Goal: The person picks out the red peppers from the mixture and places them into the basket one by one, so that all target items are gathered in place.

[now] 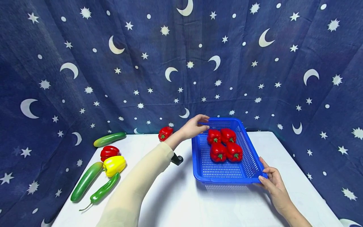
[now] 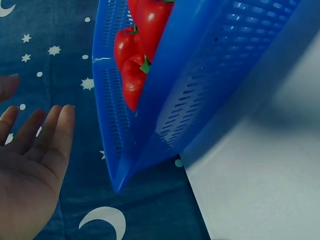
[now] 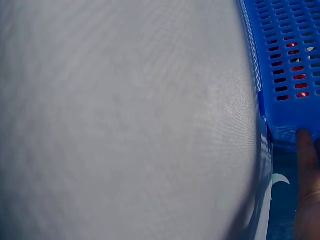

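Observation:
A blue plastic basket point(image 1: 227, 180) holds several red bell peppers point(image 1: 218, 152) grouped toward its middle. Its near side casts a shadow on the table below. My right hand point(image 1: 274, 189) grips the near right corner, thumb at the rim and fingers along the outer side; in the right wrist view a finger point(image 3: 307, 170) lies against the perforated wall. At the far left corner is my left hand point(image 1: 193, 127). The left wrist view shows this hand point(image 2: 35, 165) with fingers extended and a gap between them and the basket point(image 2: 117, 180).
On the white table point(image 1: 175, 201), one red bell pepper point(image 1: 165, 133) lies left of the basket. Farther left are a cucumber point(image 1: 110, 139), another cucumber point(image 1: 86, 182), a red bell pepper point(image 1: 109, 153), a yellow bell pepper point(image 1: 114, 165) and a green chili pepper point(image 1: 105, 188). A star-patterned curtain point(image 1: 158, 72) surrounds the table.

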`<state>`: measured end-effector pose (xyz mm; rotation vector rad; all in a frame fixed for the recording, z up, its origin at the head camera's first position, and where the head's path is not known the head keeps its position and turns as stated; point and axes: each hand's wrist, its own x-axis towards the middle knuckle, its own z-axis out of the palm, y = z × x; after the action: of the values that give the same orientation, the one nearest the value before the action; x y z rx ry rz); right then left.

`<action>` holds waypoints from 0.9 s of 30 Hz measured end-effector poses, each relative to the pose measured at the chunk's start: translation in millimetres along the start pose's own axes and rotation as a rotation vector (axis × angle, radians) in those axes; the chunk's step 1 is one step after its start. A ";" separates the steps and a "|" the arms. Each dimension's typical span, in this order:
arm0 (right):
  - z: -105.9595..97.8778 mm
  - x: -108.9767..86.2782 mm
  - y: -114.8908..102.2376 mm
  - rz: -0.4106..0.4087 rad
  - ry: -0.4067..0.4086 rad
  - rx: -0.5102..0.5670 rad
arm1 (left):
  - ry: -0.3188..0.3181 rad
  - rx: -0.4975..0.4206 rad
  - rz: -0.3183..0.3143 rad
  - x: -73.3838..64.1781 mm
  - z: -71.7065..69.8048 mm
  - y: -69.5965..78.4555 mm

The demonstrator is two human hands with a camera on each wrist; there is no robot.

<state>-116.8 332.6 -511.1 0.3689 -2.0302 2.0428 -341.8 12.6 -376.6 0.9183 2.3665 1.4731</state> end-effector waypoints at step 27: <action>-1.7 0.9 -0.7 -0.018 -0.029 0.018 | 0.177 0.110 -0.094 -29.4 -67.1 -40.7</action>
<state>-117.4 334.3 -510.1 0.4208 -2.0188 2.0584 -366.8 -67.1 -383.9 0.7152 2.6015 1.4563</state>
